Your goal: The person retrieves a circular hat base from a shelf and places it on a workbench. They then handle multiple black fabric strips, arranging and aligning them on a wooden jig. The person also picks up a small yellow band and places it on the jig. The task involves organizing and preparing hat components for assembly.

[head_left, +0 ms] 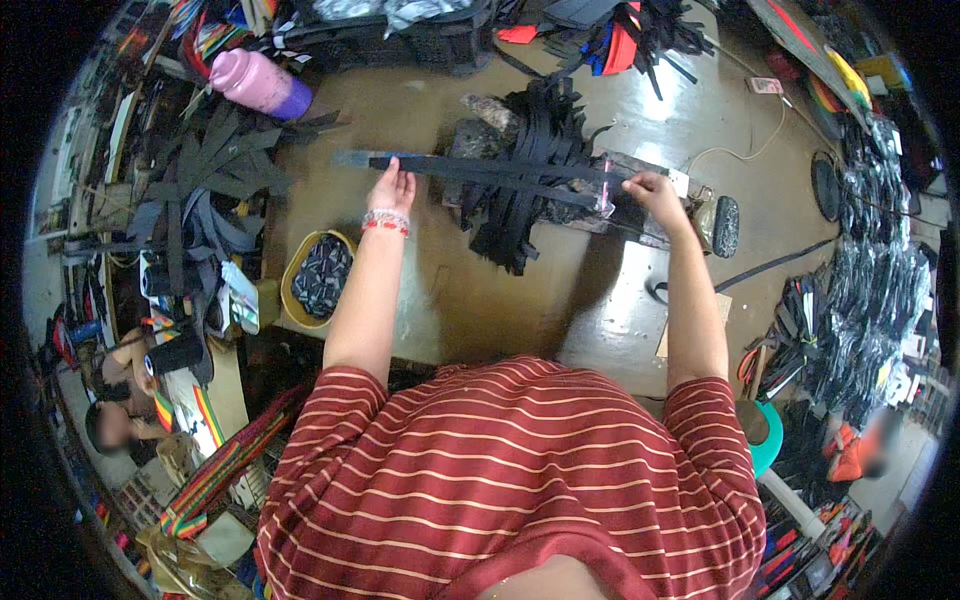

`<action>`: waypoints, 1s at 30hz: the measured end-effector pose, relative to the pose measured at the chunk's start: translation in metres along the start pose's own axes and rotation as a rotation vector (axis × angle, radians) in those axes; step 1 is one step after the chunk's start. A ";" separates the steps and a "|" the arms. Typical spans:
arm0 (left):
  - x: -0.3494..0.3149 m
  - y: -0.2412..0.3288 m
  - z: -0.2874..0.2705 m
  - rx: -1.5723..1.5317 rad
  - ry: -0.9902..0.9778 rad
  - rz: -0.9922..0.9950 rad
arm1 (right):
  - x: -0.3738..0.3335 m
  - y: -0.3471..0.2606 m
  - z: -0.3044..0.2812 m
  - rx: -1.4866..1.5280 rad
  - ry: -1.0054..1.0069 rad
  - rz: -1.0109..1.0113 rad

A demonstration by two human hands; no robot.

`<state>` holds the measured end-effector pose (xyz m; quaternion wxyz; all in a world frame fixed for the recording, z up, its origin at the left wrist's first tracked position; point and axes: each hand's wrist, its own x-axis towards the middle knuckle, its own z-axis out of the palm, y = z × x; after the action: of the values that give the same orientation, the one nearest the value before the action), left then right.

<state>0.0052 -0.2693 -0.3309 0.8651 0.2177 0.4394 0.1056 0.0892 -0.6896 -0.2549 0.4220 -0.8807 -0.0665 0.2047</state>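
A black webbing strap (445, 168) is stretched almost level between my two hands. My left hand (391, 192) pinches it near its left end, with a beaded bracelet on the wrist. At the right, my right hand (652, 196) has its fingers closed on the strap's other end. Beneath the strap, a heap of black webbing strips (508, 232) lies across a dark block. Close to my right hand are a dark oblong object (726, 226) and a whitish piece (679, 182). What holds the block's underside is hidden by the strips.
The brown, shiny table (450, 300) carries a yellow-rimmed tub (292, 284) of small dark pieces. A pink and purple bottle (262, 86) stands at the back left beside grey-black strips (225, 160). Clear-wrapped black bundles (865, 280) line the right. Other people are partly visible at both sides.
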 end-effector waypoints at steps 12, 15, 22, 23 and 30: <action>-0.031 0.001 0.022 0.050 0.200 0.195 | -0.055 -0.002 0.001 0.576 0.186 0.208; -0.093 -0.027 0.044 0.217 0.107 0.504 | -0.072 -0.053 0.030 0.810 0.198 -0.060; -0.173 -0.086 0.068 0.000 -0.351 0.270 | -0.074 -0.136 0.084 -0.020 0.065 -0.378; -0.154 -0.072 0.065 -0.077 -0.327 0.359 | -0.077 -0.133 0.071 -0.056 0.062 -0.442; -0.028 -0.014 0.020 0.087 0.225 0.378 | -0.045 -0.075 -0.010 -0.247 0.131 -0.076</action>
<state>0.0051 -0.2973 -0.3070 0.7655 0.3199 0.4886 0.2702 0.0572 -0.6621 -0.1775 0.3214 -0.9342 -0.0967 0.1211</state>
